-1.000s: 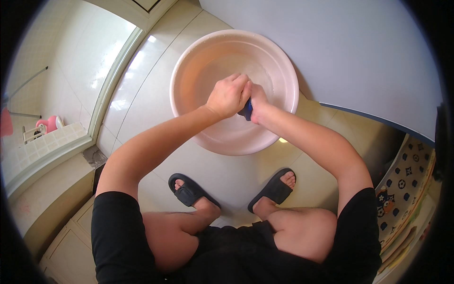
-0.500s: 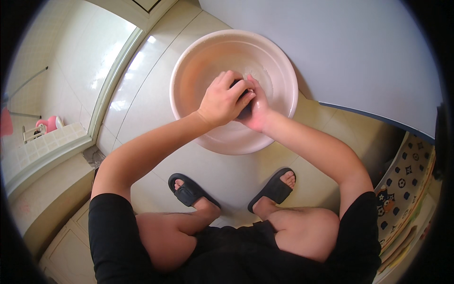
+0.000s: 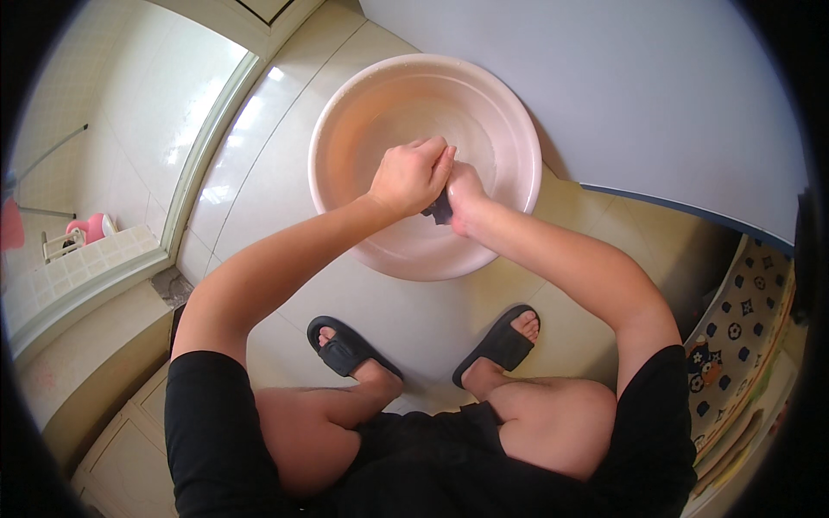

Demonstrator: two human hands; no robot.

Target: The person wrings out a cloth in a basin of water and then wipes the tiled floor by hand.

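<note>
Over a pale pink round basin my two hands are pressed together around a dark cloth. My left hand is closed, its fingers curled over the upper part of the bundle. Tucked against it, my right hand grips the cloth from the other side, with its fingers partly hidden behind the left. A dark end of the fabric pokes out below, between the two wrists. Most of the cloth is covered, so its exact kind does not show. The bottom of the basin looks wet.
The basin stands on a tiled floor, close to a large grey panel. My feet in black slides are just this side of it. A raised sill and glass frame run along the left; a patterned fabric hangs right.
My hands have closed more tightly around the dark cloth, and my left fingers have curled in. The cloth's end now sticks out lower, between the wrists. The basin has hardly moved.
</note>
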